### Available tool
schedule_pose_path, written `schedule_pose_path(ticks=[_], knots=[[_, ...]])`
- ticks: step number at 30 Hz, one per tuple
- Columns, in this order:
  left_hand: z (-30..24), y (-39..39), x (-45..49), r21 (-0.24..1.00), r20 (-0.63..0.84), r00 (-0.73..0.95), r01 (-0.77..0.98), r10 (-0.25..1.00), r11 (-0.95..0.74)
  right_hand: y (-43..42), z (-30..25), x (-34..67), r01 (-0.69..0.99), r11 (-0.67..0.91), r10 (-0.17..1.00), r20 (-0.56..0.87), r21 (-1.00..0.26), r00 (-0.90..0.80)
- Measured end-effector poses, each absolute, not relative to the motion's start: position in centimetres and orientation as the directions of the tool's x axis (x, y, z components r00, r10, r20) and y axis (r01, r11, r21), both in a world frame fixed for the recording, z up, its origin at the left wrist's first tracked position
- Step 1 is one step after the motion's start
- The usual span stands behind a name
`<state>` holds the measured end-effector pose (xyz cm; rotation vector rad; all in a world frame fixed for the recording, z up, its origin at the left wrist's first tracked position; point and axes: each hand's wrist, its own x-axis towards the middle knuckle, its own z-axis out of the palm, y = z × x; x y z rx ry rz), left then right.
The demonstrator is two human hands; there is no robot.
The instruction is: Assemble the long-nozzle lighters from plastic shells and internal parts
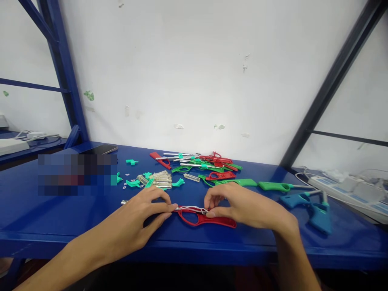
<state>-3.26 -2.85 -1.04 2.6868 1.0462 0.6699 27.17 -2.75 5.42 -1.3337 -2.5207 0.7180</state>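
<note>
Surface (91,218), blue. Thereon: one dark phone (104,150), far left; loose teal pieces (132,184), left of centre; clear tubes (163,181), heaped among them (one apart, to the right); red and green casings (215,160) with metal rods (194,165), piled toward the back; one green lighter body (274,186), right of the pile; two blue lighter bodies (320,218), farther right; one red casing (220,222), near the front edge.

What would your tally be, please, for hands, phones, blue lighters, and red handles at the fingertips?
Hands (left hand, right hand): 2
Phone: 1
Blue lighters: 2
Red handle at the fingertips: 1
Total: 6
</note>
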Motion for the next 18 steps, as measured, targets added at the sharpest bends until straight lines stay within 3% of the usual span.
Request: schedule_pose_path(ticks=[10,18], knots=[[-0.89,-3.08,-3.1,0.339,0.361,0.653,0.574,0.666,-0.746,-2.87,5.65,26.79,0.715,0.555,0.788,-0.007,-0.425,-0.616],[-1.27,-2.88,-3.22,0.328,0.358,0.643,0.592,0.676,-0.736,-2.83,5.93,26.63,0.691,0.553,0.804,0.08,-0.465,-0.59]])
